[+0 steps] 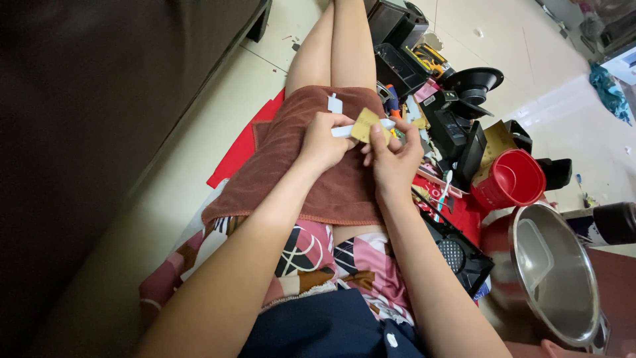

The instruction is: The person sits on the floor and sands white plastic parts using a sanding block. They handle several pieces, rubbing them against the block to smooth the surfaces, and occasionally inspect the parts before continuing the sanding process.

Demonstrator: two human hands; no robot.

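Obs.: person seated on the floor, legs stretched out, a brown terry towel [311, 159] spread over the lap. Left hand [322, 142] grips one end of a small white plastic strip [344, 130], fingers closed narrow around it. Right hand [395, 158] pinches a small tan square pad, sponge or abrasive by the look [366, 124], against the strip; fingers closed on the pad. Both held just above the towel, over the thighs. A second small white plastic piece [335, 104] lies loose on the towel near the knees.

Risks (judgement): the strip is thin and gripped only at one end, so pressure from the pad could flex it or twist it out of the pinch. If dropped, it may slide off the towel into the clutter at right. The loose piece could roll off if a leg shifts.

Surroundings: pale tiled floor [199, 192]; red mat [242, 149] under the legs; dark furniture at left. At right, black plastic housings [457, 126], a red plastic bucket [511, 179], a steel pot [556, 278]. Room crowded, dim.
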